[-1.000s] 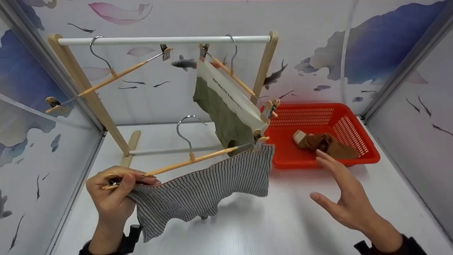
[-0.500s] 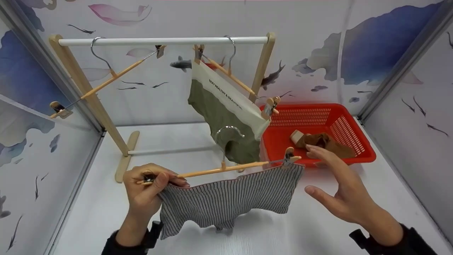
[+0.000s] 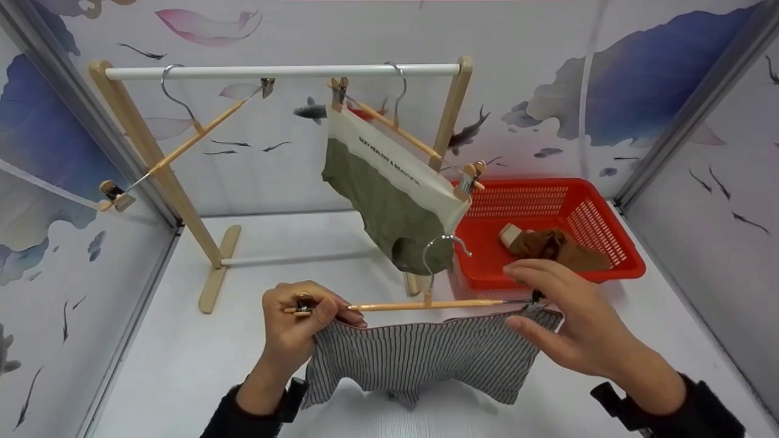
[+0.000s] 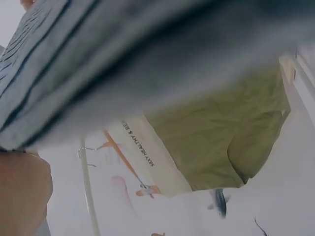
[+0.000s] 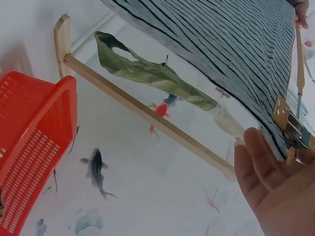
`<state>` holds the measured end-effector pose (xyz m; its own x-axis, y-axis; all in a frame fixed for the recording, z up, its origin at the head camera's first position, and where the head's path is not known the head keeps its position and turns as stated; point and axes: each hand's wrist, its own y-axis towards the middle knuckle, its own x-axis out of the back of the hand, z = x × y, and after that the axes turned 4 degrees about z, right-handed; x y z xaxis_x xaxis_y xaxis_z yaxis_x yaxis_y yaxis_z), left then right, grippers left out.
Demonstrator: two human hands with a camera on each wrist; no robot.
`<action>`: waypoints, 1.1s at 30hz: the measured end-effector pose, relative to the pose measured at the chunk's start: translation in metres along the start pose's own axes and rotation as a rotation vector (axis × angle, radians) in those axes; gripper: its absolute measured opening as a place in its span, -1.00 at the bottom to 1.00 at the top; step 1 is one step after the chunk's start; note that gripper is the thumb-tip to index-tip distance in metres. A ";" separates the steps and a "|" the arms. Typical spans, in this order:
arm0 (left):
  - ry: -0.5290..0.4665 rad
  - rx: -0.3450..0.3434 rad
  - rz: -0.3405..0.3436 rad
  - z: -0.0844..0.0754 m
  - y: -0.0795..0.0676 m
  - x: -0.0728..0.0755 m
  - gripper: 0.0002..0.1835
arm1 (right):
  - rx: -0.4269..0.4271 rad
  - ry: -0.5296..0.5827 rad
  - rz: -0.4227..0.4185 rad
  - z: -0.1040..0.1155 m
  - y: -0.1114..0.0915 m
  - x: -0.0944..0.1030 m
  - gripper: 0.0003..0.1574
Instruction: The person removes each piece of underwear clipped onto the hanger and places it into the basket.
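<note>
In the head view, a wooden clip hanger (image 3: 395, 305) with a metal hook (image 3: 447, 239) carries grey-and-black striped underpants (image 3: 420, 353), spread along it above the table. My left hand (image 3: 295, 325) grips the hanger's left clip (image 3: 304, 302) together with the waistband, thumb in front. At the other end, my right hand (image 3: 572, 322) has its fingers and thumb apart around the right clip. In the right wrist view that clip (image 5: 290, 123) bites the waistband, with the fingers (image 5: 256, 157) right beside it. Blurred striped cloth (image 4: 123, 64) fills much of the left wrist view.
A white rod (image 3: 274, 72) on wooden posts bears a hanger with bare clips (image 3: 201, 131) and another with green-and-cream underpants (image 3: 389, 188). Behind my right hand stands a red basket (image 3: 627, 261) holding a brown garment (image 3: 566, 249). Printed walls enclose the white table (image 3: 158, 365).
My left hand has carried the hanger and striped underpants to the right, and the hanger has turned level. Its right clip now sits at my right hand, which has shifted slightly left.
</note>
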<state>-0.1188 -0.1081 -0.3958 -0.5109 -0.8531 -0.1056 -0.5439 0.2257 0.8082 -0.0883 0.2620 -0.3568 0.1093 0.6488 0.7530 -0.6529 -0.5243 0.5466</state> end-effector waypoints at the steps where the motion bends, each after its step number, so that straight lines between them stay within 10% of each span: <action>1: -0.001 0.001 0.003 0.001 0.000 -0.001 -0.73 | -0.003 -0.016 0.011 0.001 0.001 0.000 -0.13; 13: -0.016 0.015 0.028 0.012 0.003 -0.012 -0.76 | 0.173 -0.085 0.076 -0.011 0.010 -0.003 -0.67; 33: 0.177 0.130 0.055 0.003 0.001 0.000 -0.68 | 0.282 -0.187 -0.046 -0.017 0.005 -0.001 -0.47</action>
<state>-0.1212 -0.1062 -0.3972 -0.4234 -0.9046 0.0497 -0.6053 0.3233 0.7274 -0.1045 0.2684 -0.3614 0.2864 0.5771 0.7648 -0.4137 -0.6455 0.6420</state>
